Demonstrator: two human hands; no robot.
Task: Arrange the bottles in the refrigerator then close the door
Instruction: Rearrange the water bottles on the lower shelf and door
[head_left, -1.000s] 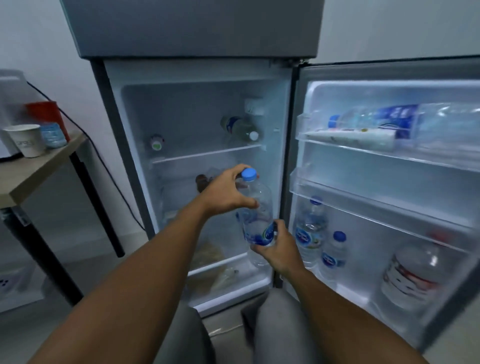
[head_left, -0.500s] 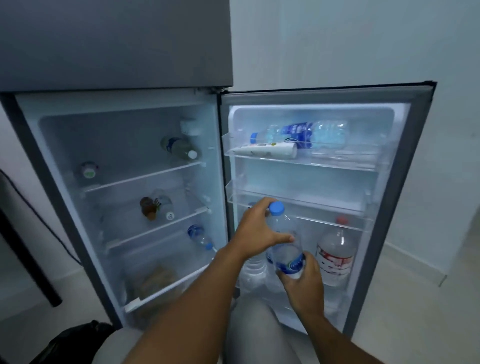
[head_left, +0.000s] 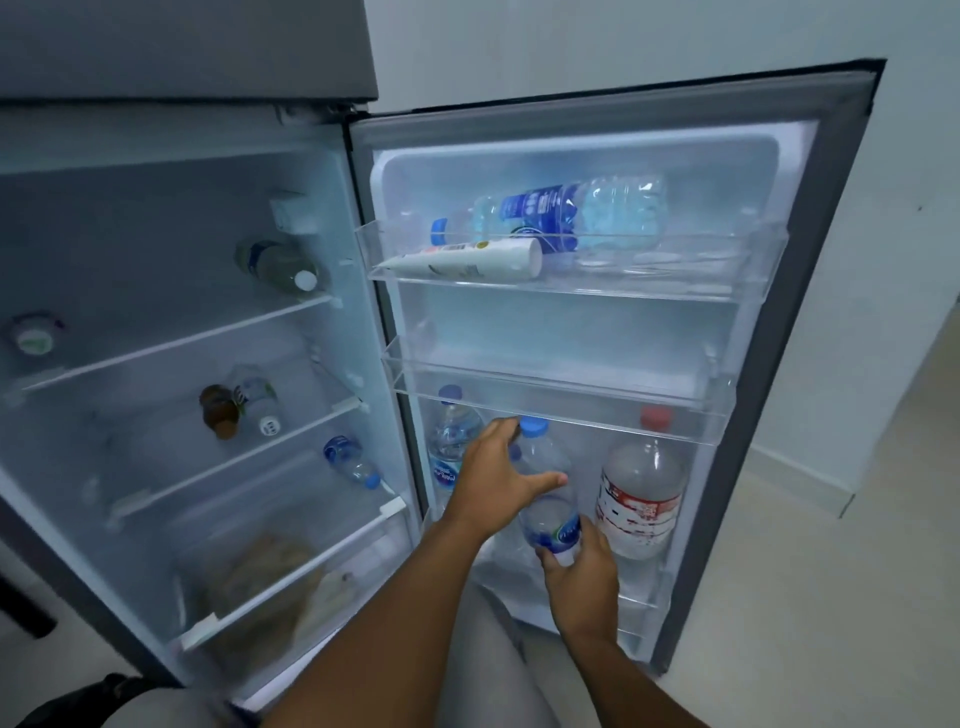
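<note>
We see the refrigerator (head_left: 197, 171) standing open, its door (head_left: 810, 322) swung wide across the right half of the frame. Just below centre, both of our hands are on a small water bottle (head_left: 545, 493) with a blue cap, held a little tilted in front of the lowest door rack. The left hand (head_left: 493, 483) wraps its upper part, thumb stretched across the front and fingers (head_left: 511, 426) curled round behind the neck. The right hand (head_left: 584, 577) cups the base from below, its fingers pressed together against the blue label.

In the same lower rack, a blue-capped bottle (head_left: 454, 441) stands upright left of the held one, and a larger red-capped bottle (head_left: 641, 493) with a red and white label stands to its right. The middle door shelf (head_left: 561, 400) crosses just above the bottle caps. In the top door shelf, upper centre of the frame, a big blue-labelled bottle (head_left: 571, 213) lies on its side with a white tube (head_left: 462, 262) lying in front of it.

Inside the cabinet, on the left of the frame, a bottle with a white cap (head_left: 278, 265) lies on the top shelf, a brown bottle (head_left: 218, 410) and a clear one (head_left: 260, 400) lie together on the shelf below, and a small blue-capped bottle (head_left: 348, 460) lies on the third. A small round container (head_left: 34, 338) sits at the far left.
</note>
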